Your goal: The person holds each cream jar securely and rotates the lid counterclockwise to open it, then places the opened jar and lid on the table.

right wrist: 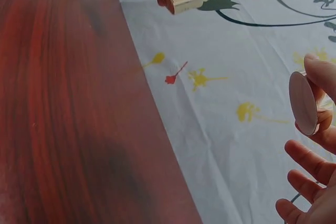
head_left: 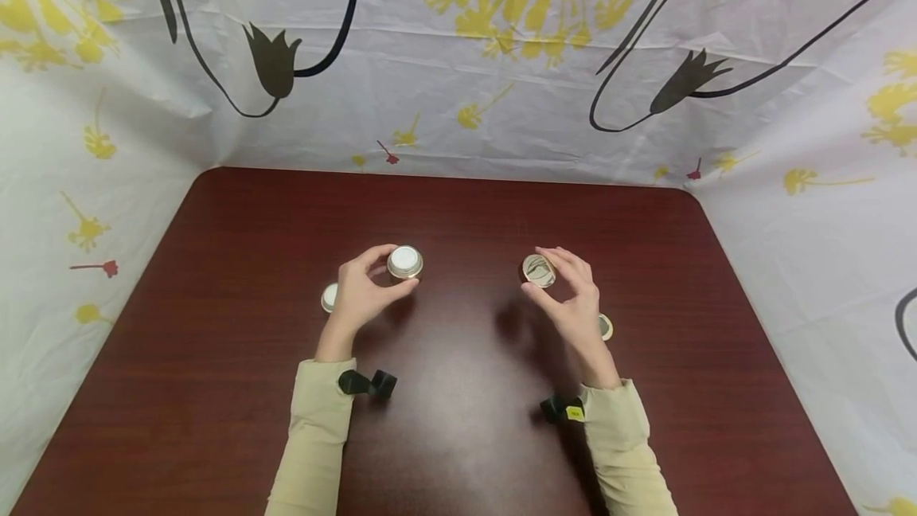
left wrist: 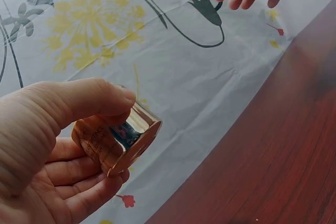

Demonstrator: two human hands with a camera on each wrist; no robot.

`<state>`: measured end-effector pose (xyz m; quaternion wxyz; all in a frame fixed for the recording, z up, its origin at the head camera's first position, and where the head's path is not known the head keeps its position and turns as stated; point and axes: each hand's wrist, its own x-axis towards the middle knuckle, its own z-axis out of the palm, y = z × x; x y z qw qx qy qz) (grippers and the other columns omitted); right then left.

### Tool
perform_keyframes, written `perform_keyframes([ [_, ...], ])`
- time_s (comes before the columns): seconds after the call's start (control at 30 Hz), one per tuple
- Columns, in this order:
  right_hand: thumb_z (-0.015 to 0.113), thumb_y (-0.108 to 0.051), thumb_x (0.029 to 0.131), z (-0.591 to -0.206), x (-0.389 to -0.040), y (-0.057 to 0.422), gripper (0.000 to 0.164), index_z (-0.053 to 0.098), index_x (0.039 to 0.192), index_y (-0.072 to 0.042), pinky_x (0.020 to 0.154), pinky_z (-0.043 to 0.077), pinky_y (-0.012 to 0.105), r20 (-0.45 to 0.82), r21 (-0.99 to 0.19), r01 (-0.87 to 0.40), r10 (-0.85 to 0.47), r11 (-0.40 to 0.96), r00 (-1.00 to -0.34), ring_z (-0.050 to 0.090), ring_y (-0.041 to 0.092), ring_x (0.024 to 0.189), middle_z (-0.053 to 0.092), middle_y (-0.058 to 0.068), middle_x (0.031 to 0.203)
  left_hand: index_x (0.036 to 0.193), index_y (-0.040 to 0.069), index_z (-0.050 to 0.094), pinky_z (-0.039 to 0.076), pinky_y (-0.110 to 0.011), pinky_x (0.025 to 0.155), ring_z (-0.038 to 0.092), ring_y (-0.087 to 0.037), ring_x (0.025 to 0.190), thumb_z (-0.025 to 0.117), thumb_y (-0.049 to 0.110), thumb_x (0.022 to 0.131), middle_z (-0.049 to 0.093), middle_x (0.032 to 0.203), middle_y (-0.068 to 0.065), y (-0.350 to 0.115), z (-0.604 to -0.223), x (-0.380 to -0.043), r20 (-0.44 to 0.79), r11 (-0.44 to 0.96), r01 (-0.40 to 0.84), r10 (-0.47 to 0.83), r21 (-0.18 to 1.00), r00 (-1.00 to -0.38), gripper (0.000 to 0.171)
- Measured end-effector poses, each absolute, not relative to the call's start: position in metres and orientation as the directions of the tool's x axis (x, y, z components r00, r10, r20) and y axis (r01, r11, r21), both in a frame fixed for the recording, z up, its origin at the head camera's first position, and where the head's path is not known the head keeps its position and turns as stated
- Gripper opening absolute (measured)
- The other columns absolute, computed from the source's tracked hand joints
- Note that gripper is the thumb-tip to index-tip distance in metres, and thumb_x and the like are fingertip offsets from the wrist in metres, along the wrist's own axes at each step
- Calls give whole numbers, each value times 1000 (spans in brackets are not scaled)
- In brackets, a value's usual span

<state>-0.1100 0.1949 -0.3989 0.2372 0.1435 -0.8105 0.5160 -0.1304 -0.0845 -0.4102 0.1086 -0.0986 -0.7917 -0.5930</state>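
Observation:
My left hand [head_left: 365, 289] grips a small gold cosmetic jar [head_left: 404, 261] between thumb and fingers, its white top facing up. In the left wrist view the jar [left wrist: 105, 142] shows a shiny gold wall with faint print. Opposite, my right hand [head_left: 573, 297] pinches a round gold jar lid [head_left: 539, 271] by its edge. One flat side of that lid [right wrist: 303, 103] appears in the right wrist view, where the other fingers are spread. Both pieces are held above the table, apart from each other.
A second white-topped jar [head_left: 329, 297] stands on the dark red-brown table [head_left: 458, 436], partly hidden behind the left hand. Another round gold-rimmed piece [head_left: 606, 328] lies beside the right wrist, partly covered. A patterned white cloth [head_left: 401, 46] surrounds the table's back and sides.

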Motion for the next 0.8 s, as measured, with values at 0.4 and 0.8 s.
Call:
perform_keyframes([
  [0.4, 77, 7, 69, -418, -105, 206, 47, 62, 114, 10, 94, 30, 31, 463, -789, -394, 35, 471, -886, 43, 44, 112, 56, 31, 114, 109, -5, 63, 52, -37, 85, 64, -30, 95, 84, 2, 64, 65, 104, -20, -92, -439, -142, 294, 280, 286, 12, 917, -956, 51],
  [0.8, 81, -8, 73, -480, -117, 234, 51, 63, 121, -5, 88, 38, 28, 365, -809, -250, 122, 531, -923, 51, 22, 105, 60, 15, 114, 110, -7, 61, 52, -36, 86, 62, -30, 101, 84, 2, 64, 64, 105, -21, -91, -444, -141, 268, 340, 252, -2, 906, -963, 52],
])
